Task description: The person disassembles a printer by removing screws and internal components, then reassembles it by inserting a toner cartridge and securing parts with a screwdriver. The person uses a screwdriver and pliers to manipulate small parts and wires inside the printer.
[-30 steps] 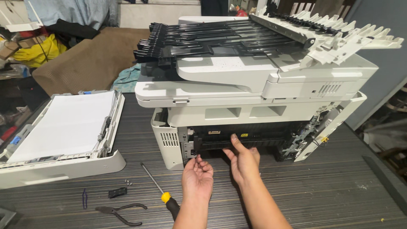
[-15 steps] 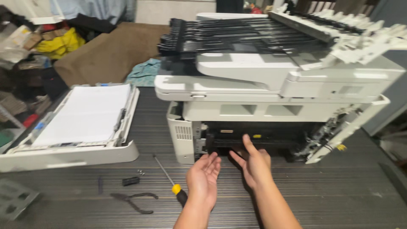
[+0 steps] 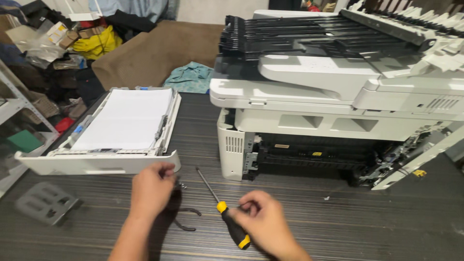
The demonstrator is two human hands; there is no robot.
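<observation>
Both hands sit low over the dark wood-grain table (image 3: 338, 227). The left hand (image 3: 152, 188) is curled, knuckles up, its fingertips down among small parts beside the pliers (image 3: 186, 218); whether it grips anything cannot be told. The right hand (image 3: 263, 220) is loosely clenched at the black-and-yellow handle of the screwdriver (image 3: 224, 210), fingers touching the grip, while the shaft points away toward the printer. The screwdriver lies flat on the table between the two hands.

Left of the left hand lies a small grey plastic piece (image 3: 46, 203). Just beyond the left hand rests the paper tray (image 3: 96, 162), loaded with white sheets. Beyond the right hand stands the white printer (image 3: 338, 96), its rear opened and dark inner parts showing, a side panel hanging off at the right.

Farther back, a brown couch (image 3: 154, 53) holds a teal cloth (image 3: 191, 77), and cluttered shelves and bags fill the left of the room.

Half a second ago both hands were reaching into the printer's opened back; now they have drawn back to the tools on the table.
</observation>
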